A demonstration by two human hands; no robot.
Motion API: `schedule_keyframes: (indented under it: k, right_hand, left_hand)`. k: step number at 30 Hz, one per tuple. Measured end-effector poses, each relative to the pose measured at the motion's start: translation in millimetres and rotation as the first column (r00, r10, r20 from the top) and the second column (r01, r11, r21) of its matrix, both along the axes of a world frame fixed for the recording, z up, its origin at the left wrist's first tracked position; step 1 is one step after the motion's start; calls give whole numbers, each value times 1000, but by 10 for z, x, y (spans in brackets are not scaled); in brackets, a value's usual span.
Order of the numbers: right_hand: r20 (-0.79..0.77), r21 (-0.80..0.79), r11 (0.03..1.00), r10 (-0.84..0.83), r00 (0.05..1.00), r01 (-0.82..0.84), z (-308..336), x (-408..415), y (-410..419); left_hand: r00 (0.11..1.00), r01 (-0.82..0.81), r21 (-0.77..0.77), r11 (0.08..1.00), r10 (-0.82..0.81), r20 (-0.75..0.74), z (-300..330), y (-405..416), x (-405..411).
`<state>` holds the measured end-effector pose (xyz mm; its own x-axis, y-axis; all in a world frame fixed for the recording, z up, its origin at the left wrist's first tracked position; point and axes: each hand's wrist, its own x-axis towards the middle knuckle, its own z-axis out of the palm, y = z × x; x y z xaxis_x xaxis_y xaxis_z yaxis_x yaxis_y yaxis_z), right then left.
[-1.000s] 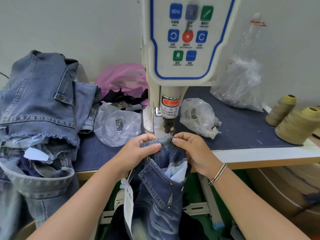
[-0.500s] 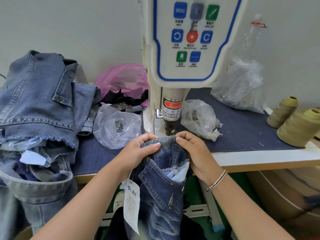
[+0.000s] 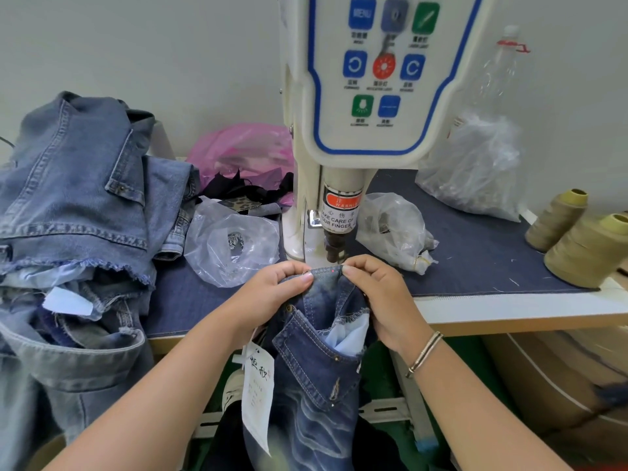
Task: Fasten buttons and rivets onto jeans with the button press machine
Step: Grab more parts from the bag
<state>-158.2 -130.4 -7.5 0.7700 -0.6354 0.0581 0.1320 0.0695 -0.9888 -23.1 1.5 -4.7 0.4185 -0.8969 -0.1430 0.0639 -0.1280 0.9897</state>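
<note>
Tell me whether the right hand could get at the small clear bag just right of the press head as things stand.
Probably yes. The small clear bag lies on bare table cloth just beyond the right hand, with nothing between them. But that hand is pinching the jeans, so it would have to let go first.

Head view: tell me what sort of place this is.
Most likely a garment factory workstation. A button press machine stands on the table, a pile of jeans lies left of it, thread cones stand right, and both hands hold a waistband under its punch.
</note>
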Motion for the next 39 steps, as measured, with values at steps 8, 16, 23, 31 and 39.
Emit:
schedule_keyframes:
  k: [8,16,23,31,39]
  right_hand:
    - [40,90,996,-16,999,12,-64,-17,4]
    - [112,234,972,-5,994,-21,-134,-55,-33]
    - [123,225,974,-15,992,-13,-147,-58,-26]
    - [149,224,974,-58,987,23,-148,-47,1]
    - [126,214,976,-76,989,47,-163,-41,11]
  left_hand:
    - [997,-67,4,998,67,-25,-18,-14,-15]
    - [994,-70,-18,997,68,-85,-24,-12,-9]
    - [993,-64,-33,997,60,-103,-14,-9,-17]
    - [991,-82,-42,996,77,-111,-19,-16,-22]
    - [991,-70,-74,995,61,-119,-25,-14,-30]
